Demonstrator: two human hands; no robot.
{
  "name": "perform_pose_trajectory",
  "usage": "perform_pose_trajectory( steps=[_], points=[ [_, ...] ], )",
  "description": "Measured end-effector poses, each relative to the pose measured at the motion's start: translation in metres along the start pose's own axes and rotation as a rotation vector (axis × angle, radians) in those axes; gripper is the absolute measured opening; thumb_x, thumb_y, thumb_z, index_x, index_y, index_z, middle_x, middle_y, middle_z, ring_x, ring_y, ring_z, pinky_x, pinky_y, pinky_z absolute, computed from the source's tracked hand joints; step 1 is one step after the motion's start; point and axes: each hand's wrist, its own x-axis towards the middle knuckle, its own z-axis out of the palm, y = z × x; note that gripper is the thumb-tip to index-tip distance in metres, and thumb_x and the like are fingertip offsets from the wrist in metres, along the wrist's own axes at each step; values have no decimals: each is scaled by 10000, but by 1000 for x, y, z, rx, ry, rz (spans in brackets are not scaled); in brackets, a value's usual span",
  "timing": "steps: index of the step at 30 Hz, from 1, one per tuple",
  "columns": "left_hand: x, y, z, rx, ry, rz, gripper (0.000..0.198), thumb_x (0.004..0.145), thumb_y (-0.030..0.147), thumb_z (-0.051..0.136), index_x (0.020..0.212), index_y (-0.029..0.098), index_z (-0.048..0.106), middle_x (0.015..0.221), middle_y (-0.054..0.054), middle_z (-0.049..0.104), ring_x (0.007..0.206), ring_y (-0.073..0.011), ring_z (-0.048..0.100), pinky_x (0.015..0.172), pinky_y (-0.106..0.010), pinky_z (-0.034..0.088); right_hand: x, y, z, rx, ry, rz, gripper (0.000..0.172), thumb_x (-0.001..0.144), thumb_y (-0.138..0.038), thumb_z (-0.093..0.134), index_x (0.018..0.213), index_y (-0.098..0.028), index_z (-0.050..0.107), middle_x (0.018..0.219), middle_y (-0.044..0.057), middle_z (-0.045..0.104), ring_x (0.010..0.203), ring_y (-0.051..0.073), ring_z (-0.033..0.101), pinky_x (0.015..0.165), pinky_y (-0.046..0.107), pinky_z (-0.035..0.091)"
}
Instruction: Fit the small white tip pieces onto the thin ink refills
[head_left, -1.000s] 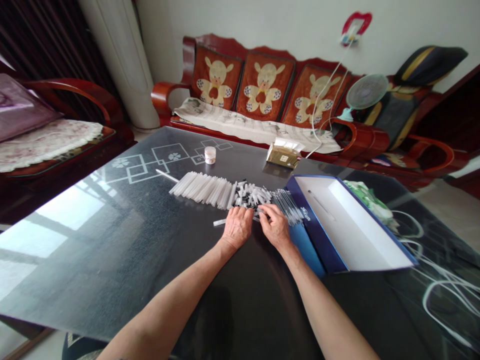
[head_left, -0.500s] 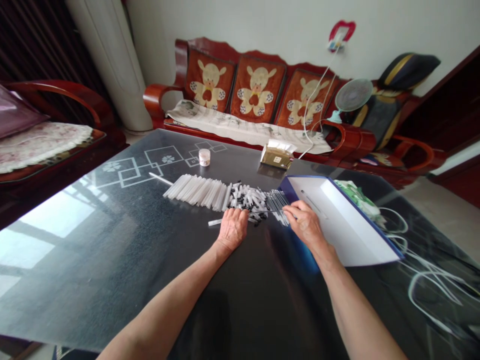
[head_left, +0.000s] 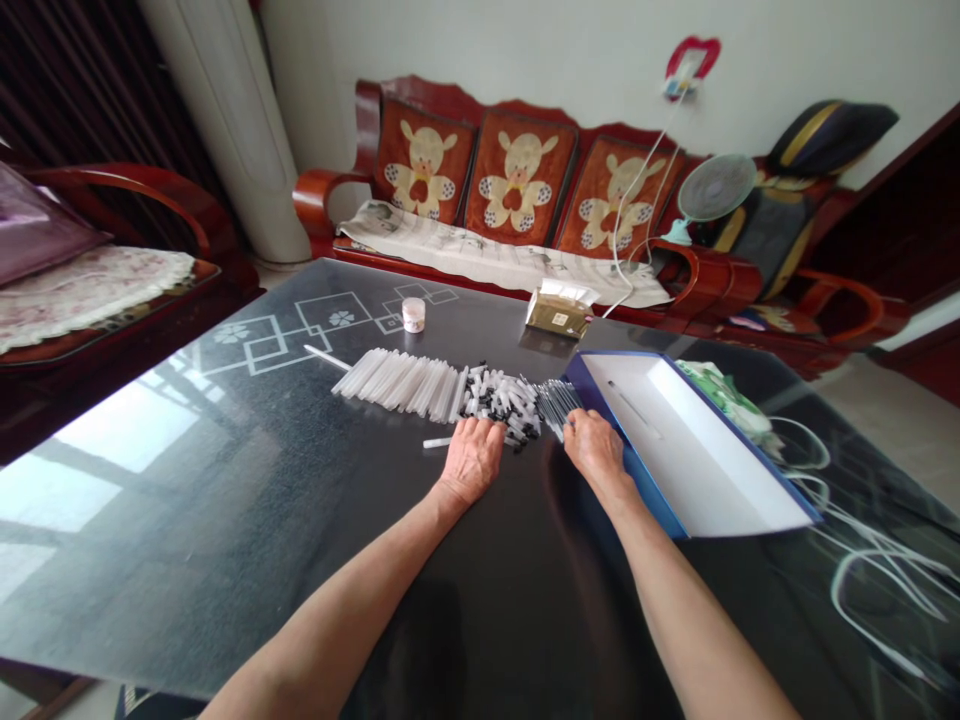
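Observation:
My left hand is closed on a white pen barrel, whose end sticks out on the left. My right hand has its fingers closed over the near ends of a row of thin dark pen refills; what they pinch is hidden. Between my hands, just beyond them, small white and black pen parts lie in a heap. Left of the heap, translucent white barrels lie side by side in a row, and one pen-like stick lies apart at its far left.
Right of my right hand stands an open blue box with white inside and a slim pen in it. A small round jar and a tissue box stand farther back. White cables and a green packet lie beyond the box.
The thin refill that spanned from my right hand to my left no longer shows between them. My right hand has moved slightly nearer, down over the refill ends; the left stays with the barrel.

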Motion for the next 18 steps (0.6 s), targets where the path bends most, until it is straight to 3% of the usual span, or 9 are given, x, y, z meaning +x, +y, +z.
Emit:
perform_pose_trajectory(
  steps=[4,7,9,11,14,16,18],
  points=[
    [-1,1,-6,-17,14,86,256,946,216,410,1074,243,629,1074,-82,614,928,-220,528,836,-375,395,-6,-4,-2,154,96,2,214,841,-279,512,927,-171,675,881,106,644,722,187,604,663,292,450],
    [-4,7,-18,-50,18,263,281,952,221,412,1149,258,609,1199,-76,598,993,-216,543,856,-376,410,-14,-17,-8,532,63,71,244,839,-315,496,911,-181,686,846,92,684,763,210,633,725,329,487],
    [-7,15,-29,-100,6,423,308,955,203,405,1203,247,581,1250,-81,588,1042,-213,549,880,-376,422,-21,-29,-13,909,-124,192,273,829,-385,530,943,-192,685,839,76,715,730,210,658,687,336,517],
    [-10,25,-37,-167,-12,573,321,949,191,419,1233,233,563,1263,-89,590,1124,-223,535,948,-398,416,-29,-40,-16,1266,-400,301,322,817,-452,572,971,-194,686,859,78,736,722,213,685,650,335,543],
    [-15,37,-40,-236,-27,748,309,933,179,451,1213,209,577,1216,-95,624,1176,-231,528,1054,-447,369,-36,-52,-21,1576,-722,382,360,811,-492,600,951,-175,701,878,106,746,791,229,710,677,349,571],
    [-18,40,-35,-244,-38,808,296,931,165,442,1181,201,596,1198,-99,635,1169,-223,539,1078,-452,361,-38,-56,-22,1648,-783,404,364,810,-484,611,968,-169,704,897,111,747,797,221,712,688,344,578],
    [-22,40,-29,-242,-39,829,289,933,155,420,1141,189,617,1194,-103,639,1179,-218,537,1089,-444,361,-38,-57,-21,1649,-760,405,350,779,-439,667,1011,-179,701,942,98,744,787,202,708,687,321,580]
  ],
)
